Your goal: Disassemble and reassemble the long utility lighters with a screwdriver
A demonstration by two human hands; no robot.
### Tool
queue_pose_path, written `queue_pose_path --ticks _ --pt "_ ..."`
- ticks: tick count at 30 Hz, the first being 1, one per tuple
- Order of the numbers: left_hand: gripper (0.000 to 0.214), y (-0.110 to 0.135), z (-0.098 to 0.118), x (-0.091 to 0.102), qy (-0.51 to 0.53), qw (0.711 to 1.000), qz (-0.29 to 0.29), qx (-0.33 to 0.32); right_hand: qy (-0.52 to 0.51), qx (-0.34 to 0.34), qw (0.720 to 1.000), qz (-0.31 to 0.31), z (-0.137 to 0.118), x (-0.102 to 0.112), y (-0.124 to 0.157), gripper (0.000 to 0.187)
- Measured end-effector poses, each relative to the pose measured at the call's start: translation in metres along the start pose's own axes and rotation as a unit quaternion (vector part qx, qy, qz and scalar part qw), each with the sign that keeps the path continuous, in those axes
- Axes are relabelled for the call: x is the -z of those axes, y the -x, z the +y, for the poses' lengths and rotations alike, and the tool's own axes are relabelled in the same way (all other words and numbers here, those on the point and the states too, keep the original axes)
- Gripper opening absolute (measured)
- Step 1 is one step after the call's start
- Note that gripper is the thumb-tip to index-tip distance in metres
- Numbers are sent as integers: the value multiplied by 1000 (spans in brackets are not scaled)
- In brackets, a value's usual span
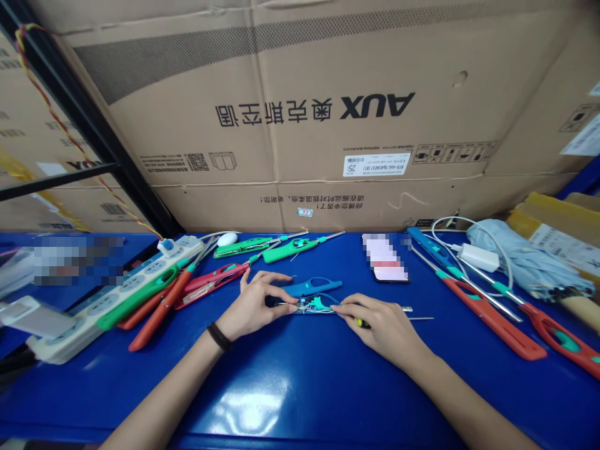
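An opened blue stick lighter lies on the table in the middle, its white wires and green trigger exposed. My left hand is closed on its left end, thumb and index finger pinching near the inner parts. At the right end, my right hand pinches it with thumb and fingertips. Just behind it lies a separate blue shell half. A screwdriver with a yellow and black handle sits partly hidden under my right hand, its thin shaft pointing right. The lighter's metal tube is mostly covered by that hand.
Green lighters and an open red lighter lie behind my left hand. More lighters rest against a white power strip. To the right are a phone, red lighters and a white charger. A large cardboard box stands behind.
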State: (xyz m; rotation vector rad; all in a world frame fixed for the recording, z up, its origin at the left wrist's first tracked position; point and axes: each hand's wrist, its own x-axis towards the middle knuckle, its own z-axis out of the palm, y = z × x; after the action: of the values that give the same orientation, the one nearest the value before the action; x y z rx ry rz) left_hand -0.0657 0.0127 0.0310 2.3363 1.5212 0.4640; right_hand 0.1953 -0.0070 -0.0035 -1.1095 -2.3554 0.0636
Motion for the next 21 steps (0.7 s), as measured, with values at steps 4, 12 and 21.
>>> queue_pose_path --ticks 4,12,21 --pt "13 0 -7 2 -29 994 17 -105 -10 -3 1000 6 -1 1 -1 21" --pt "15 -1 -13 2 -44 979 42 -197 -8 -13 1000 -3 -2 3 -2 16" --pt "19 1 -1 6 -83 975 11 -204 67 5 997 -48 -4 3 -2 19"
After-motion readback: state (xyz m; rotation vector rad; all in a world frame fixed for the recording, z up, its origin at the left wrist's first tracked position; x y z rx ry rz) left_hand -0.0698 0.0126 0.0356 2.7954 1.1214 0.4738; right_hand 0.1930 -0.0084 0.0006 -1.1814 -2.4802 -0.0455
